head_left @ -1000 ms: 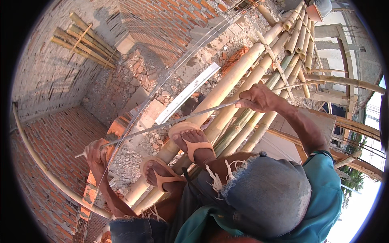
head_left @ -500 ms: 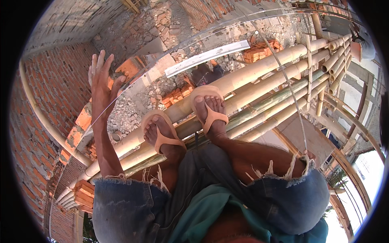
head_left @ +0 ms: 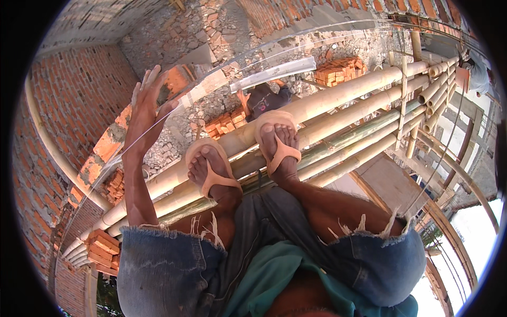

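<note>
My left hand (head_left: 147, 113) is raised over the brick wall's edge, palm turned inward, its fingers stretched out and holding nothing. A thin pale string (head_left: 117, 157) runs past it, crossing close to the thumb; I cannot tell whether they touch. My right hand does not show. Beside my right knee, a thin dark rod or cord (head_left: 439, 159) slants up to the far right. My feet, in tan sandals (head_left: 214, 180), rest on bamboo poles (head_left: 348, 86), with my knees bent in torn denim shorts.
Below, a person in dark clothes (head_left: 262, 99) is beside a long whitish board (head_left: 274, 74). Stacked bricks (head_left: 340, 71) stand on rubble. Another brick stack (head_left: 103, 251) is at lower left. A partly built brick wall (head_left: 50, 132) rises at left; another person (head_left: 478, 74) is at far right.
The thin rod or cord has swung from across the poles to the far right. My left hand has shifted slightly right. The whitish board below has moved, and the person there shows more.
</note>
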A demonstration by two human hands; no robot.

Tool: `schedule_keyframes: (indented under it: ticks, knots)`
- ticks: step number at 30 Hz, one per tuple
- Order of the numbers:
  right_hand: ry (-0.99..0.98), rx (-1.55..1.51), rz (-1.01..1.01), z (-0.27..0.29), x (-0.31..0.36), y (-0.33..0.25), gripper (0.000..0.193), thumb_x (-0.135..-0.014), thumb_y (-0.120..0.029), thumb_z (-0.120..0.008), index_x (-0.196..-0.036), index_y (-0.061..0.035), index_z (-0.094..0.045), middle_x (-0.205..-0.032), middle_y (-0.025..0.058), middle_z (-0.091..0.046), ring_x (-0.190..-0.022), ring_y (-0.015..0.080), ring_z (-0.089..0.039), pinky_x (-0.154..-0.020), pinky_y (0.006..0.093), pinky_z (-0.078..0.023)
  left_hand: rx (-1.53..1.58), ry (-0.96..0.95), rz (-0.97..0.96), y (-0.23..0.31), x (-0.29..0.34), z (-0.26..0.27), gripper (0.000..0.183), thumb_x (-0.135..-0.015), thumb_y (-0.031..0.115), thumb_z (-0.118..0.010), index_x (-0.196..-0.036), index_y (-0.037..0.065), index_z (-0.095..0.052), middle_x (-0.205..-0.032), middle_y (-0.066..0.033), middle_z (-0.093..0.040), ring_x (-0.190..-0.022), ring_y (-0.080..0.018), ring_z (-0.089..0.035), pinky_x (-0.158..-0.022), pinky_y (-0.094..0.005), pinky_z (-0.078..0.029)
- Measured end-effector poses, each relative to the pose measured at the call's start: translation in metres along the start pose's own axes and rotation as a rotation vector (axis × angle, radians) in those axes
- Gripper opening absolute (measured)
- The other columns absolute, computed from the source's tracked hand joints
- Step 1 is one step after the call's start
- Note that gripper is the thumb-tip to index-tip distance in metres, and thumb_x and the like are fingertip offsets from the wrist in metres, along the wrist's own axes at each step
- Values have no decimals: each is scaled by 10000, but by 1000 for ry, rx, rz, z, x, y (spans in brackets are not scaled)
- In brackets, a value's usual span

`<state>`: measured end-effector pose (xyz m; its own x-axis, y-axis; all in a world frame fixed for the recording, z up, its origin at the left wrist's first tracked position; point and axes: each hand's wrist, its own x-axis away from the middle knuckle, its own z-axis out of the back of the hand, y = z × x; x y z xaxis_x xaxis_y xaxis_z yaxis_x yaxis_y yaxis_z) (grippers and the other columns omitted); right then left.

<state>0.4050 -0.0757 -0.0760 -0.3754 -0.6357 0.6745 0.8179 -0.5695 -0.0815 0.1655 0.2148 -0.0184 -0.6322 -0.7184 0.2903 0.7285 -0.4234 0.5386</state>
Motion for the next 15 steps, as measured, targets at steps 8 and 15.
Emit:
schedule_keyframes:
  ticks: [8,15]
  knots:
    - [-77,176,4,16,-1,-10,314,-886,-373,-629,-1078,-128,-671,-969,114,-726,-934,324,-694,-759,437,-544,99,51,71,2,1,14,710,-940,504,-593,-1504,125,-386,-1563,-158,-361,-1480,-330,-272,-1232,-493,-179]
    - [266,-521,-24,217,91,107,258,-951,-403,-561,-900,-150,-572,-776,34,-540,-703,225,-488,-609,376,-415,225,54,145,5,13,13,643,-960,458,-592,-1482,119,-430,-1530,-163,-415,-1423,-342,-376,-1171,-491,-309]
